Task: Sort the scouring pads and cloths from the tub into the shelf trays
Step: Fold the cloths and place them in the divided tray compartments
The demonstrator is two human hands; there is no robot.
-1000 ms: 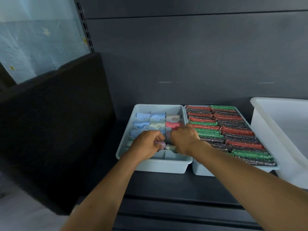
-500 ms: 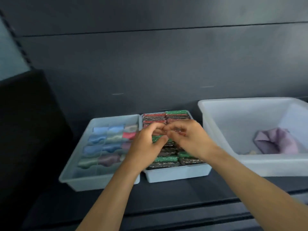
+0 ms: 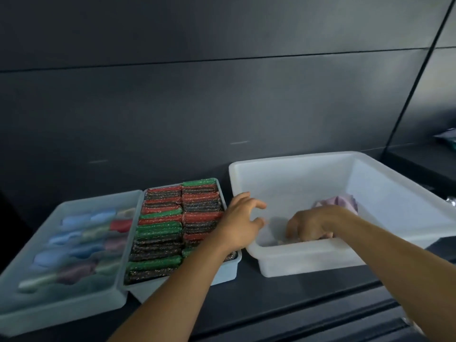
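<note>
A white tub [image 3: 293, 159] stands at the right on the dark shelf. A crumpled lilac cloth [image 3: 344, 201] lies in it, and something small and pale [image 3: 283, 242] rests on its floor. My right hand [image 3: 311, 225] is down inside the tub with its fingers curled onto the floor, just in front of the lilac cloth; what it grips is hidden. My left hand [image 3: 243, 222] hovers at the tub's left rim, fingers spread and holding nothing. The pale blue middle tray [image 3: 228, 274] is packed with red, green and dark scouring pads [image 3: 162, 229]. The left tray [image 3: 64, 313] holds rolled cloths [image 3: 74, 243].
A dark back panel [image 3: 197, 107] rises right behind the trays and the tub. The shelf's front edge [image 3: 308, 314] runs below them. At the far right a slanted black post [image 3: 414, 70] separates a neighbouring shelf with a packet [image 3: 447, 137].
The view has swung right from the cloth tray to the tub. Both hands left the cloth tray, crossed over the pads, and the right hand has dropped into the tub.
</note>
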